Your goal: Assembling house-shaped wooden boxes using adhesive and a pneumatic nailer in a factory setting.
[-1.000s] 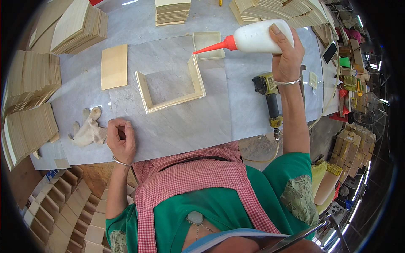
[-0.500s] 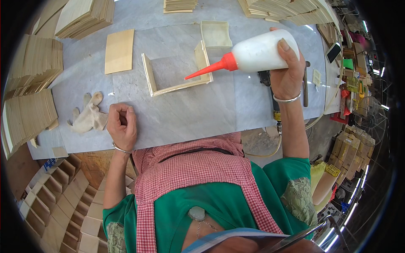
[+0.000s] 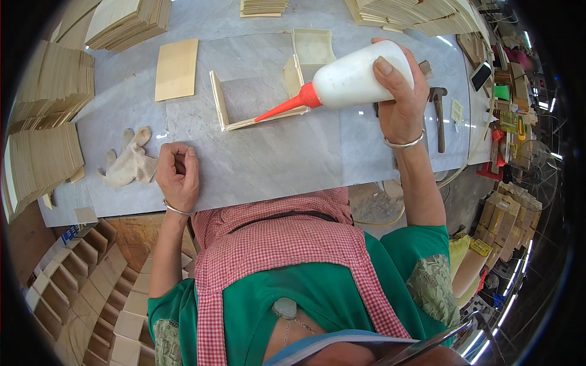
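My right hand is wrapped round a white squeeze bottle with a long red nozzle, tilted so it points left and down. The nozzle tip is at the top edge of the near wall of a three-sided wooden frame; whether they touch I cannot tell, and any liquid there is too small to see. The bottle and nozzle hide part of the frame's right end. My left hand rests on the near part of the table, fingers curled in, nothing visible in them. Beside it lies a pale work glove.
A thin wooden panel lies left of the frame, and a shallow pale tray behind it. Stacks of wooden panels line the left and far sides. At right are a hammer and a phone. Wooden boxes stand lower left.
My right hand has moved the bottle left, and the nozzle tip has gone from over the frame's inside to its near wall. More of the hammer shows. My left hand stays in place.
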Action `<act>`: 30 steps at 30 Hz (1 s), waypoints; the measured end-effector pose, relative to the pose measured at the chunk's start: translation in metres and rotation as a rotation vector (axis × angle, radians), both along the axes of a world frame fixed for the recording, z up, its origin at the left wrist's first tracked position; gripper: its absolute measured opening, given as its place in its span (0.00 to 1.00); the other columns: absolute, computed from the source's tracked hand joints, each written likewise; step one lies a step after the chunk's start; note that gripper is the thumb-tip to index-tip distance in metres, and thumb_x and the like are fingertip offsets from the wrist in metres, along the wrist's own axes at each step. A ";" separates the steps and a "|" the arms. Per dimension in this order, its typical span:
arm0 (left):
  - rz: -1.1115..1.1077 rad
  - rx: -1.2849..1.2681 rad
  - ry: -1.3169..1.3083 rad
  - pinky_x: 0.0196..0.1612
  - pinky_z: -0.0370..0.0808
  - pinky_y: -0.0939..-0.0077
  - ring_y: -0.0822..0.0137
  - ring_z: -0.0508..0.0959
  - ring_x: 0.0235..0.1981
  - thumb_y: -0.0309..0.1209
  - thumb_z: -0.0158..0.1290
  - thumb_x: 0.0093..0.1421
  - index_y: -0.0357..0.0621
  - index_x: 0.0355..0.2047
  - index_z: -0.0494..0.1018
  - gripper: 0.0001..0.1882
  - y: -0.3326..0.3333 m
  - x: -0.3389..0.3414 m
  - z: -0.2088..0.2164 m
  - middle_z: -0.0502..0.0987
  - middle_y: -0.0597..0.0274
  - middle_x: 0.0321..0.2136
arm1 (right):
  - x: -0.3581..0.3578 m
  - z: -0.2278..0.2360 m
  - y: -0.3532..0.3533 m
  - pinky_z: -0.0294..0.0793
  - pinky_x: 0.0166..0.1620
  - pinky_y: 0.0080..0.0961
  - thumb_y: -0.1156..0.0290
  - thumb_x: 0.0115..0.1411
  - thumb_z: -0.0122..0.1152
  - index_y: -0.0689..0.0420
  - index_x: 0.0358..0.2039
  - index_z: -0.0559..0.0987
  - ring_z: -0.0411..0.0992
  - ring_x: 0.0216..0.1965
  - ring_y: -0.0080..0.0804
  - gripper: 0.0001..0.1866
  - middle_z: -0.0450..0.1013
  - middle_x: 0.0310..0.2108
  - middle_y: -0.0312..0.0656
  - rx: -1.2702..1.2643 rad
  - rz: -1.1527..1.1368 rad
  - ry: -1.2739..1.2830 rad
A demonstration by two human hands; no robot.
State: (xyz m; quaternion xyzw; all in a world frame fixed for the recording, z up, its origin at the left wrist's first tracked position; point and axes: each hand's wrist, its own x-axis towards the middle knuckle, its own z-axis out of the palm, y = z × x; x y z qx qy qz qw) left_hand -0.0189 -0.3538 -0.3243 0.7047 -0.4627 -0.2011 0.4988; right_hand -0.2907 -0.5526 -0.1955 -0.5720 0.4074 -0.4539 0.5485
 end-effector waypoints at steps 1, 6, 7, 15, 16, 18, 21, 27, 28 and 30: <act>-0.001 -0.001 -0.001 0.19 0.59 0.87 0.82 0.62 0.16 0.21 0.52 0.58 0.39 0.29 0.69 0.03 0.000 0.000 -0.001 0.67 0.70 0.18 | -0.001 0.000 0.000 0.72 0.44 0.22 0.63 0.51 0.69 0.63 0.46 0.73 0.73 0.39 0.27 0.26 0.73 0.37 0.41 -0.019 0.002 0.022; 0.000 0.000 -0.037 0.19 0.59 0.87 0.82 0.62 0.16 0.21 0.52 0.58 0.39 0.29 0.69 0.03 -0.001 0.000 0.001 0.67 0.70 0.19 | -0.006 0.003 0.001 0.72 0.43 0.22 0.64 0.52 0.69 0.63 0.46 0.73 0.73 0.39 0.26 0.24 0.73 0.37 0.40 -0.037 -0.018 0.049; 0.000 -0.004 -0.039 0.19 0.59 0.87 0.82 0.62 0.16 0.21 0.52 0.58 0.39 0.28 0.69 0.03 -0.001 0.000 0.001 0.67 0.70 0.19 | -0.007 0.003 0.001 0.72 0.43 0.21 0.65 0.52 0.69 0.63 0.46 0.73 0.73 0.38 0.26 0.24 0.73 0.37 0.40 -0.053 -0.025 0.058; -0.006 0.000 -0.015 0.19 0.60 0.87 0.82 0.63 0.17 0.21 0.52 0.58 0.39 0.29 0.69 0.03 -0.002 -0.001 0.003 0.67 0.70 0.19 | -0.022 0.008 -0.002 0.72 0.42 0.21 0.65 0.53 0.69 0.62 0.46 0.74 0.72 0.37 0.25 0.23 0.73 0.37 0.39 -0.063 -0.057 0.088; -0.007 0.002 -0.013 0.19 0.60 0.87 0.82 0.63 0.17 0.21 0.52 0.58 0.39 0.29 0.69 0.03 -0.002 -0.001 0.003 0.67 0.70 0.19 | -0.025 0.008 -0.002 0.72 0.41 0.21 0.65 0.53 0.69 0.61 0.46 0.74 0.72 0.37 0.25 0.23 0.73 0.37 0.39 -0.066 -0.063 0.099; -0.007 0.000 -0.016 0.19 0.60 0.88 0.82 0.63 0.17 0.21 0.52 0.58 0.39 0.28 0.69 0.03 -0.001 0.000 0.002 0.67 0.70 0.19 | -0.028 0.008 -0.002 0.70 0.43 0.22 0.64 0.54 0.65 0.63 0.48 0.73 0.71 0.39 0.26 0.23 0.72 0.38 0.40 -0.072 -0.068 0.137; -0.012 0.002 -0.010 0.20 0.60 0.88 0.82 0.63 0.17 0.21 0.52 0.58 0.39 0.28 0.68 0.03 -0.001 -0.001 0.003 0.67 0.70 0.19 | -0.034 0.009 -0.002 0.69 0.45 0.22 0.63 0.56 0.62 0.64 0.50 0.72 0.71 0.41 0.27 0.24 0.72 0.39 0.41 -0.078 -0.088 0.179; -0.003 0.011 -0.008 0.20 0.60 0.88 0.82 0.63 0.17 0.21 0.52 0.58 0.39 0.28 0.68 0.04 -0.001 -0.001 0.003 0.67 0.71 0.19 | -0.046 0.009 -0.006 0.71 0.43 0.22 0.66 0.52 0.69 0.62 0.46 0.74 0.72 0.39 0.25 0.23 0.72 0.38 0.39 -0.049 -0.125 0.059; -0.006 0.011 -0.013 0.20 0.60 0.88 0.82 0.63 0.17 0.21 0.52 0.58 0.39 0.28 0.68 0.04 -0.001 -0.001 0.003 0.67 0.71 0.19 | -0.047 0.009 -0.006 0.71 0.43 0.22 0.66 0.52 0.69 0.62 0.46 0.74 0.71 0.39 0.26 0.23 0.72 0.38 0.39 -0.042 -0.130 0.067; -0.002 0.011 0.003 0.20 0.60 0.88 0.82 0.63 0.17 0.21 0.52 0.58 0.39 0.28 0.68 0.04 -0.001 -0.001 0.003 0.67 0.71 0.19 | -0.049 0.009 -0.008 0.71 0.43 0.22 0.66 0.52 0.69 0.62 0.46 0.74 0.71 0.39 0.26 0.24 0.71 0.38 0.39 -0.013 -0.139 0.049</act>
